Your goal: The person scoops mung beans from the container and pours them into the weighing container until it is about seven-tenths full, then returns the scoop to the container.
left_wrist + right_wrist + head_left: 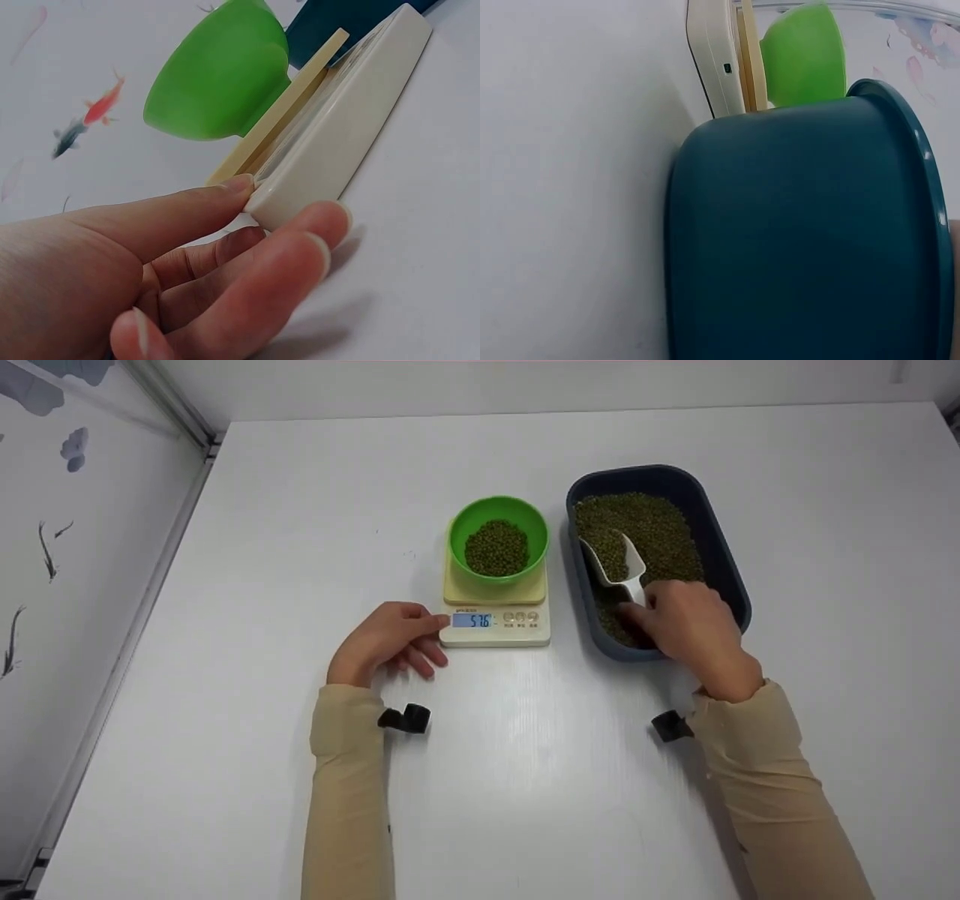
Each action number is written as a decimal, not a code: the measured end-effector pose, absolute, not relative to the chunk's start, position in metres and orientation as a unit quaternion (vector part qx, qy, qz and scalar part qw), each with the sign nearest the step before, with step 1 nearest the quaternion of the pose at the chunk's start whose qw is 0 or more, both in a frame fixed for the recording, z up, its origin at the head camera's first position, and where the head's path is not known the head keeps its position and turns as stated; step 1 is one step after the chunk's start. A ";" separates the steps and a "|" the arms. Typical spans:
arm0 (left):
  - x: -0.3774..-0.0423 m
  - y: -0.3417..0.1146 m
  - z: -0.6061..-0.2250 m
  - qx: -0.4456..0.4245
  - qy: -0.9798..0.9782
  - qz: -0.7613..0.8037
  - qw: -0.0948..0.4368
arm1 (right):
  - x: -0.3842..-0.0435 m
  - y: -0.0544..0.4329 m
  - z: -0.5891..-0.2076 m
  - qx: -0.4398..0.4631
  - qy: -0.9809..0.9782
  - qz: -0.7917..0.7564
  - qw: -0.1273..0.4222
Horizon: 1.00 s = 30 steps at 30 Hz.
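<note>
Scoop sits face-up, gripped by the right hand, likely to retain grains, while the relaxed left hand touches the scale.

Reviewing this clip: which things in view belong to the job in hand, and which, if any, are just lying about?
Belong to the job:
white scoop, loaded with green beans, gripped by the right hand
dark blue tub of beans
green bowl of beans
scale beneath it, touched by the left hand

Apparently incidental:
patterned panel at left
black devices worn at both wrists
</note>
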<state>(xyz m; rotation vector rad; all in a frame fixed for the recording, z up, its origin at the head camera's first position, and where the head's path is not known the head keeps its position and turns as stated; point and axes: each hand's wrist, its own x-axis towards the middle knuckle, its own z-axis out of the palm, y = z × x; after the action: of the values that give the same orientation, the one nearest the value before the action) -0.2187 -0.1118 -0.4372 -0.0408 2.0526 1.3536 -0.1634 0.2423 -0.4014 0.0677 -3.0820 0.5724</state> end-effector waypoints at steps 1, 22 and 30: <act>-0.219 -0.112 -0.437 -0.016 0.787 0.517 0.335 | -0.163 0.242 -0.401 0.019 -0.983 0.184 0.002; -0.218 -0.112 -0.438 -0.011 0.783 0.524 0.336 | -0.159 0.242 -0.403 0.002 -0.979 0.201 0.042; -0.218 -0.111 -0.437 -0.015 0.792 0.510 0.336 | -0.158 0.241 -0.401 0.001 -0.978 0.206 0.037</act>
<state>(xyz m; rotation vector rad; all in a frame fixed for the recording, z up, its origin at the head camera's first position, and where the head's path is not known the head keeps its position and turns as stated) -0.2184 -0.1112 -0.4371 -0.0398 2.0651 1.3295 -0.1581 0.2409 -0.4014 0.0030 -3.0016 0.6324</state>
